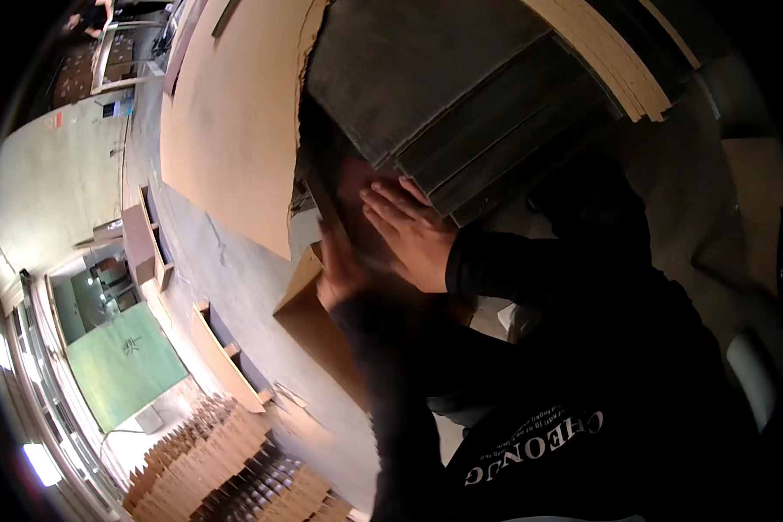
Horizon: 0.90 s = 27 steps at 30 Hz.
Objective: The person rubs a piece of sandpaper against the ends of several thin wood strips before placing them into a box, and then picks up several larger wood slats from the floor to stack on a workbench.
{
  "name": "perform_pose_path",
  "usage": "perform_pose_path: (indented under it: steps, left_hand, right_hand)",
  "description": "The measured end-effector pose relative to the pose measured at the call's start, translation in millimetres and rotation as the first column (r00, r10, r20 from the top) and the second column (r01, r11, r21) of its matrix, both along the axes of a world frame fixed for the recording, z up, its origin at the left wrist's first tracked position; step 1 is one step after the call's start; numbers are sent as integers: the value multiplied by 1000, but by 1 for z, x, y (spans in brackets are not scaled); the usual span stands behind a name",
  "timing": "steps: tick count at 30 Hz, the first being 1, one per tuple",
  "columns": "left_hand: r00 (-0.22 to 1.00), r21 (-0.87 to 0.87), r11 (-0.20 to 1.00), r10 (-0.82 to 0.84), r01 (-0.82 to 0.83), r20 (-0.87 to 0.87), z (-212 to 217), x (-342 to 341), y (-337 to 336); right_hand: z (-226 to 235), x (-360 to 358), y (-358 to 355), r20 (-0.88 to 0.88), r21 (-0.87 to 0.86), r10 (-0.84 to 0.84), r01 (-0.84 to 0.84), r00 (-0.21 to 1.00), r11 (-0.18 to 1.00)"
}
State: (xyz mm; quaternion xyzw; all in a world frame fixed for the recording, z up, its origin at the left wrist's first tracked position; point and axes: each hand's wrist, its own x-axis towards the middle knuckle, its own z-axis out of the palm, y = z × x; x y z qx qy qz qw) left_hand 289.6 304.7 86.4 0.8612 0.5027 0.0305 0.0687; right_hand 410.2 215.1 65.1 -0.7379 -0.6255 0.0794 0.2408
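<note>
Both hands flat and open, left hand (339, 270) and right hand (409, 230) pressing the dark board stack (461, 113) above a cardboard box (309, 317).

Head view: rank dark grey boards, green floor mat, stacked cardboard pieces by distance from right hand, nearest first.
From the right hand:
1. Dark grey boards, just above the fingertips; touching or not, unclear.
2. Green floor mat, far lower left.
3. Stacked cardboard pieces, bottom left; too close to the mat to separate surely.

Black long-sleeve top w/ white lettering on chest, dark sleeves to wrists, bare left hand (339, 271), right hand (409, 235)
</note>
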Motion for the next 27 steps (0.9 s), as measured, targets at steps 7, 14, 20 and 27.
perform_pose_path:
  steps: [7,14,20,27]
  left_hand:
    - [967,98,985,-160,143,196,1,-42,-25]
    - [999,7,999,-42,42,-1,22,-3,-43]
    - [919,319,866,-332,386,-211,-7,9,27]
    - [942,33,943,-333,332,33,9,-9,-29]
  right_hand:
    - [4,-15,10,17,52,47,-48,999,998]
    - [-1,-4,2,61,34,27,-29,998,999]
    - [4,-18,10,40,82,0,-4,999,997]
    - [-1,-14,11,191,-64,35,-23,981,998]
